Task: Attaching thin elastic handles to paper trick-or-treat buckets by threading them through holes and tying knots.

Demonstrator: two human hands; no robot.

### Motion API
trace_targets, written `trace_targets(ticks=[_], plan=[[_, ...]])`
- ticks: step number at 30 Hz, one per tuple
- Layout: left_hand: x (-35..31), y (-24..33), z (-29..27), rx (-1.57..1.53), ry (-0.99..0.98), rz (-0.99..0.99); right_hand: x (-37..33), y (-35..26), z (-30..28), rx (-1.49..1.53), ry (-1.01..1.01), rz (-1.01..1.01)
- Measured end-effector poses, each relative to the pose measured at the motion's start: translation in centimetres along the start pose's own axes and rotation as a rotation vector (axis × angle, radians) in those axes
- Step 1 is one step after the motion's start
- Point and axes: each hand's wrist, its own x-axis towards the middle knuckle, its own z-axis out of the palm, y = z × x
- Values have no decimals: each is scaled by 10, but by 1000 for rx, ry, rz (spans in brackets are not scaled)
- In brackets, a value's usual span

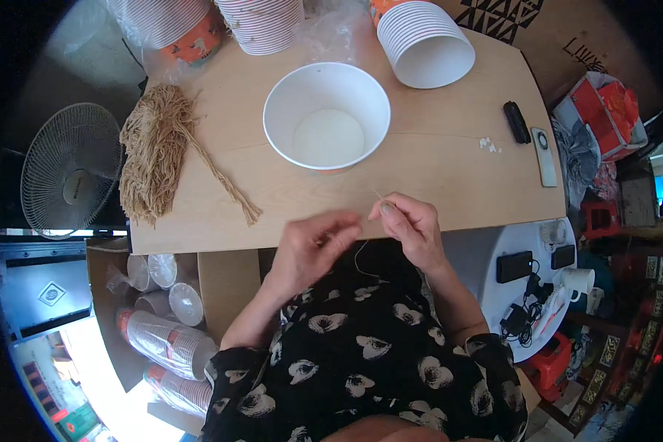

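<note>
My right hand (411,227) is closed in a pinch, with a thin tan strand of twine (358,259) at its fingertips. A short end sticks up above the fingers, and a longer length hangs over my dark patterned clothing. My left hand (318,249) is just left of it, fingers bent and smeared by motion; whether it grips the strand cannot be made out. Beyond both hands stands a white paper bucket (291,136), its mouth facing up. At the left of the table lies a bundle of tan twine (155,151), with one twisted hank trailing toward my left hand.
Stacks of paper buckets (427,55) and clear plastic wrap (331,33) line the table's far side. A black object (516,122), a pale remote-like device (544,157) and white scraps (488,144) lie right. A fan (74,169) and a carton of wrapped cups (228,287) are left.
</note>
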Motion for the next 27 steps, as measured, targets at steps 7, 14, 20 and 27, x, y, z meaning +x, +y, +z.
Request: trace_targets(ticks=[7, 14, 20, 27], plan=[[18, 0, -5, -427, 10, -3, -6, -12, 9, -7, -185, 61], [10, -7, -8, -429, 21, -115, -16, -4, 19, 54, -127, 96], [11, 5, -18, -130, 54, -25, -20, 4, 23, -14, 63, -14], [62, 37, -57, 846, 229, 526, -6, -1, 25, -351, 376, -486]])
